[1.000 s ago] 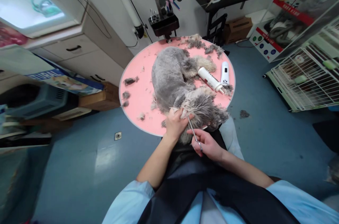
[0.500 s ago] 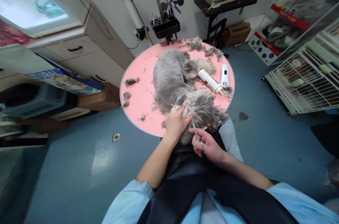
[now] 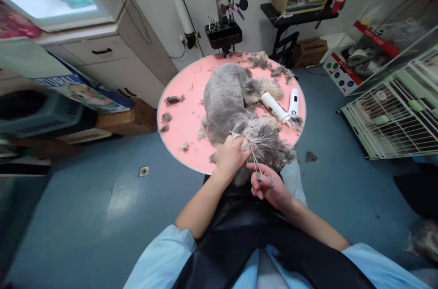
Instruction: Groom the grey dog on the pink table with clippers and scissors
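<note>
A grey dog (image 3: pixel 226 93) with a close-clipped back lies curled on a round pink table (image 3: pixel 178 134), its shaggy head toward me. My left hand (image 3: pixel 232 157) is closed on the dog's ear (image 3: pixel 245 143) and folds it back. My right hand (image 3: pixel 272 186) has its fingers in the loops of a slim metal hemostat (image 3: pixel 256 161). The handles stand apart, and the tip is at the ear opening; what lies between the jaws is too small to tell. Beyond the head lie a white bottle (image 3: pixel 275 107) and a white clipper (image 3: pixel 293 103).
Clumps of cut hair (image 3: pixel 173 100) are scattered over the table. A black tool holder (image 3: pixel 224 35) stands at its far edge. A wire cage (image 3: pixel 393 116) is on the right, and a cardboard box (image 3: pixel 125 118) is on the left. Another furry animal (image 3: pixel 424 239) shows at lower right.
The hemostat's handles have spread apart in my right hand. My left hand keeps its hold on the ear. The whole view has shifted slightly as my head moved.
</note>
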{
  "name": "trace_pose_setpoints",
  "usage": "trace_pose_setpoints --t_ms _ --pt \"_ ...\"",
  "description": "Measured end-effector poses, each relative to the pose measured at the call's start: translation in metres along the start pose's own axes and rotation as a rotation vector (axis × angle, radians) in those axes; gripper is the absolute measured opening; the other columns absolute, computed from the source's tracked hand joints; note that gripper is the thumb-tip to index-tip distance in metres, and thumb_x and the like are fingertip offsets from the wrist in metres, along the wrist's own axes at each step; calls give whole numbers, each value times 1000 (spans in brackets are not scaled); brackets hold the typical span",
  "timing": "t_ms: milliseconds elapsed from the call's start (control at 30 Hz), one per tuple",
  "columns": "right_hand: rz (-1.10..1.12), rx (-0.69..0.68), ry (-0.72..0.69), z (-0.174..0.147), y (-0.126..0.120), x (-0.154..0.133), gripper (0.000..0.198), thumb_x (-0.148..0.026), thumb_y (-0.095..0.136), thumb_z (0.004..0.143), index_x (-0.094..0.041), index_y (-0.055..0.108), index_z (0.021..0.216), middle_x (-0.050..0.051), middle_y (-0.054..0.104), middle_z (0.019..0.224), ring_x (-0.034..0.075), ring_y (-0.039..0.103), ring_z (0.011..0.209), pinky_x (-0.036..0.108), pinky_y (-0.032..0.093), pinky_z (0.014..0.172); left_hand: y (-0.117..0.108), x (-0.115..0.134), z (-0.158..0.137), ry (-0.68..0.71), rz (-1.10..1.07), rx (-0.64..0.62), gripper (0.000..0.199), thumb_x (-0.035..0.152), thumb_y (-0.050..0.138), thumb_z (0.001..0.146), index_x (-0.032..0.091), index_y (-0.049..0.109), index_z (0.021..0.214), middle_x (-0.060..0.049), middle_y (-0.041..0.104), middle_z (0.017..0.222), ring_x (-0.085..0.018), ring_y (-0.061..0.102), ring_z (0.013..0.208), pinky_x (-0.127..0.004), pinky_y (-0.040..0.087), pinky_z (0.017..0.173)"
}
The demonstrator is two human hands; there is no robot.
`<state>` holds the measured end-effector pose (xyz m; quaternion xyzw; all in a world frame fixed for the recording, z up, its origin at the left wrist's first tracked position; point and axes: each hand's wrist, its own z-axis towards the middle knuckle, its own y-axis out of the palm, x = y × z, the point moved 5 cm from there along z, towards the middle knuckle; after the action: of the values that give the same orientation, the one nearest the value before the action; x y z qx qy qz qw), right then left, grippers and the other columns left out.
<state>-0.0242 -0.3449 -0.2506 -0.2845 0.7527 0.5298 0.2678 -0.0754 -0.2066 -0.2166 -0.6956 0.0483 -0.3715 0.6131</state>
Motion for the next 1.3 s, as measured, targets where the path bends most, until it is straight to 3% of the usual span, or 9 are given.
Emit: trace_pose_setpoints --t_ms 333,600,833,1133,1300 --pt "-155 14 -87 -6 -9 -1 50 -45 76 75 -20 59 115 -11 48 57 2 32 32 17 22 33 2 1 -1 35 -19 -1 33 50 69 82 25 72 104 -7 65 102 -21 64 94 -28 49 82" --pt "-257 -47 30 -29 -7 -2 54 -39 78 75 -22 56 122 -10 51 59 2 35 36 15 28 34 5 3 -2 10 30 -41 34 49 64 87 26 70 111 -8 63 102 -21 63 86 -28 47 72" --pt "-197 -34 9 -11 -19 -5 62 -59 75 70 -16 60 112 -7 55 61 4 41 38 19 30 38 7 2 -3 28 27 -23 34 49 66 85 26 70 110 -7 63 100 -19 63 81 -27 45 68" --pt "-242 32 -48 -7 -20 -1 49 -42 75 75 -20 59 115 -11 46 59 2 33 34 17 24 34 3 4 -5 36 27 -22 37 53 64 85 25 71 107 -8 64 100 -20 64 84 -26 44 69" --pt "-308 31 -57 -12 -21 0 53 -43 74 76 -20 56 120 -12 40 57 2 27 36 17 20 34 3 5 -6 9 37 -47 36 53 64 85 26 72 107 -8 64 99 -20 64 81 -27 44 67"
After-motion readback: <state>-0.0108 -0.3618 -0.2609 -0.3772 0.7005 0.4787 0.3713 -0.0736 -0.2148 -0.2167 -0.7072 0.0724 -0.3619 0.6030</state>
